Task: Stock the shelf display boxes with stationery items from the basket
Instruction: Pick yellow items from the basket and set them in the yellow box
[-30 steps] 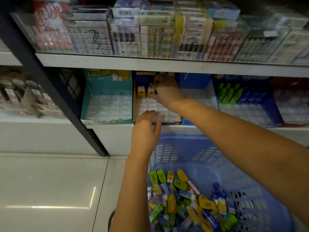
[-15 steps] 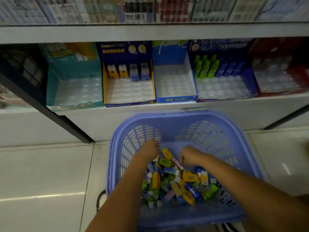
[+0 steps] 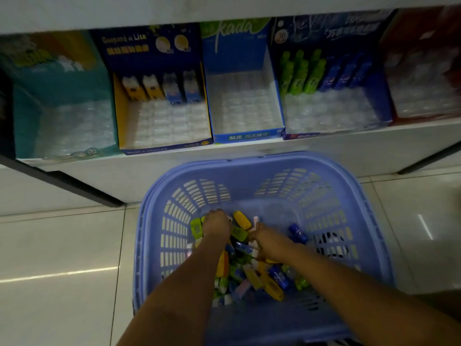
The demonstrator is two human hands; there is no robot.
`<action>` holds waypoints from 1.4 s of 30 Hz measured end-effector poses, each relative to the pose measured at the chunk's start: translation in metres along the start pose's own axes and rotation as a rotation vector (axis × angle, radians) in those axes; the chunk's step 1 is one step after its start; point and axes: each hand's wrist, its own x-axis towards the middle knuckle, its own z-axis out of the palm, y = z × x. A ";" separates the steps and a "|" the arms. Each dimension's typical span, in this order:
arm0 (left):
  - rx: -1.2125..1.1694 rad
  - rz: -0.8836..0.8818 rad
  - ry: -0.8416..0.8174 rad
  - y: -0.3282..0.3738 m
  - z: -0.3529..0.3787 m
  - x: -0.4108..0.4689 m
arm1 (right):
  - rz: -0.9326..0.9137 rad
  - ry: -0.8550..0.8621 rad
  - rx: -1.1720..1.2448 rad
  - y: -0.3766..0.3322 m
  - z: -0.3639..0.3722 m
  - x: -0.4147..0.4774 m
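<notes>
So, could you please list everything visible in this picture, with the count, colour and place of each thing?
shelf: one, white, ahead
floor: pale tiles, below
basket: one, blue, on the floor
stationery items: many, yellow, green, blue, pink, piled in the basket
teal box: one, teal, leftmost on shelf
navy box: one, navy and yellow, second; two yellow pieces, two blue pieces inside
kada box: one, blue, third
dark blue box: one, dark blue, fourth; green sticks, blue sticks inside
red box: one, red, rightmost
left hand: one, in the pile, grip hidden
right hand: one, in the pile, grip hidden
</notes>
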 end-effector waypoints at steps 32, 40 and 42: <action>-1.327 0.095 0.785 -0.078 -0.205 -0.129 | -0.458 0.936 0.463 -0.231 -0.243 -0.018; -1.275 0.082 0.768 -0.090 -0.209 -0.117 | -0.462 0.884 0.005 -0.256 -0.260 0.043; -1.285 0.074 0.757 -0.090 -0.209 -0.117 | -0.480 0.874 -0.029 -0.257 -0.262 0.047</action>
